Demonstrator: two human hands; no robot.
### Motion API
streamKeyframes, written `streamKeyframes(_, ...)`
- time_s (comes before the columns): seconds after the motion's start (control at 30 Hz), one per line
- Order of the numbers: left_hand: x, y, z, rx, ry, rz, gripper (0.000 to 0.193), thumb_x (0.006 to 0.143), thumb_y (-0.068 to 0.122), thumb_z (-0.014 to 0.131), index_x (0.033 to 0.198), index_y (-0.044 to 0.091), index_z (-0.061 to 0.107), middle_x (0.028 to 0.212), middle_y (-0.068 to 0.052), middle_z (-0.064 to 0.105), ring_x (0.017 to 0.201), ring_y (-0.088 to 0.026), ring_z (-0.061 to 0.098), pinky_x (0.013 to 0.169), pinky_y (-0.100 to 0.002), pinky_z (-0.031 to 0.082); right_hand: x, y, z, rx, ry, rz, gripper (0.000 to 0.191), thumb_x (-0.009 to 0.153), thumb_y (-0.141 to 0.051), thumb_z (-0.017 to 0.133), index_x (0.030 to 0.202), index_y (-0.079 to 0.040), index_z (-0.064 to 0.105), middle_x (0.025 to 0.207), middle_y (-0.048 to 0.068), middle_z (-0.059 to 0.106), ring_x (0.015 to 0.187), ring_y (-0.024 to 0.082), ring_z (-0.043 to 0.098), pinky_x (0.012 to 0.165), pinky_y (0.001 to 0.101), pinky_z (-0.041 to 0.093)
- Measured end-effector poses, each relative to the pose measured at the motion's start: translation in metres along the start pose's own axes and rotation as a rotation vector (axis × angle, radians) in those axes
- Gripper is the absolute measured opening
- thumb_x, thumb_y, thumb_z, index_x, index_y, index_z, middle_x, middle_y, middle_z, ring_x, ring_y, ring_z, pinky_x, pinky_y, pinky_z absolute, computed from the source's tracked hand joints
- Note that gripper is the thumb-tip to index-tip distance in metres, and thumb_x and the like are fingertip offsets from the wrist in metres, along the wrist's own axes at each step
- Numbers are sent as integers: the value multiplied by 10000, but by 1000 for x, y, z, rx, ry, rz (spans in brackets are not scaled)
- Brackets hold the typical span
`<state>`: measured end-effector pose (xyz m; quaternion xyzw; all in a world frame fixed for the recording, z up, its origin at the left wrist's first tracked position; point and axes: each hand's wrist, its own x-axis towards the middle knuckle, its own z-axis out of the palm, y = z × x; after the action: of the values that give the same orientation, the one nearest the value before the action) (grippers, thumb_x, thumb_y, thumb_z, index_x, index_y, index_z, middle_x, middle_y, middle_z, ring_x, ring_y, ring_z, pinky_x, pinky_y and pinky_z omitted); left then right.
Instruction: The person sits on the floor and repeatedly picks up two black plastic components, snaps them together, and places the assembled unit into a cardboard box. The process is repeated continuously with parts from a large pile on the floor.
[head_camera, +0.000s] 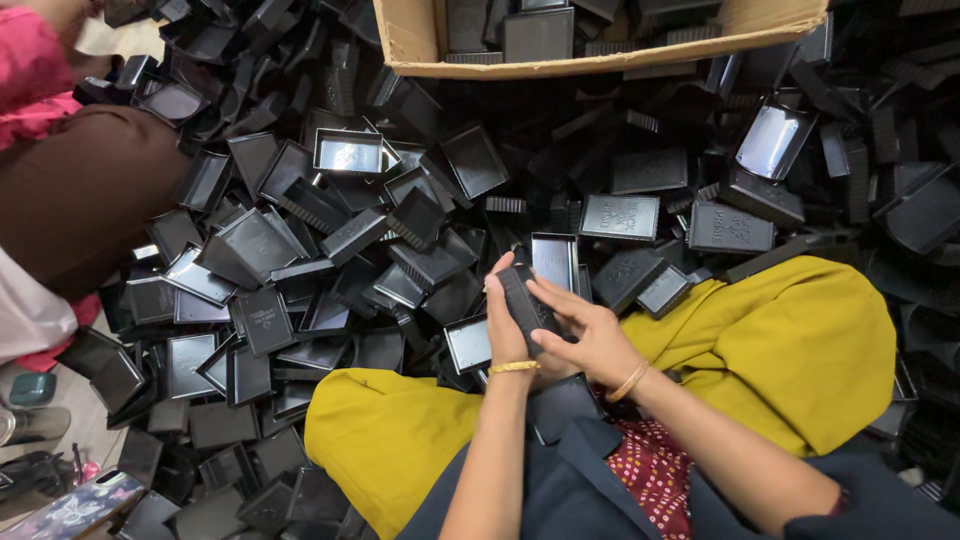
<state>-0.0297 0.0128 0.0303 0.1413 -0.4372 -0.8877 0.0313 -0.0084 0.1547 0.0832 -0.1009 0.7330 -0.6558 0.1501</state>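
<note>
Both hands, left hand (503, 325) and right hand (590, 340), clasp one black plastic tray (524, 303) above the lap, heap of black trays (300, 250) around, cardboard box (420, 45) beyond holding more trays.

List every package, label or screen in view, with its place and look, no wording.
Cardboard box: top centre, brown, open, holding black plastic parts.
Phone: bottom left corner, flat, floral-patterned case.
Embossed markings on black lids: centre right in the pile, black on black.
Held black piece: between both hands, no visible label.
</note>
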Motion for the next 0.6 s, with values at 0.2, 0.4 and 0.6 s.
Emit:
streamKeyframes(0.2, 11, 18, -20, 552, 11, 312, 591, 1104, 446, 375, 943, -25, 692, 862, -72, 734, 787, -182, 671, 767, -310, 539, 5, 12, -5, 618, -166, 377, 592, 930, -185, 715, 1467, 21, 572, 1307, 144, 660, 1147, 187, 633, 1010, 336, 520)
streamKeyframes(0.4, 9, 34, -30, 959, 285, 350, 539, 1074, 370, 473, 803, -70, 625, 681, -222, 600, 611, -336, 557, 647, -398, 473, -9, -28, 12, -179, 42, 139, 485, 842, -270, 763, 1230, -12, 630, 1006, 103, 787, 885, 113, 744, 801, 291, 618)
streamKeyframes(0.6, 19, 31, -23, 933, 208, 492, 399, 1096, 351, 477, 1122, 15, 691, 961, -187, 751, 900, -375, 717, 787, -409, 541, 68, -74, -58, -426, 162, -69, 386, 925, -321, 795, 1023, 33, 677, 913, 162, 662, 841, 257, 670, 728, 364, 575)
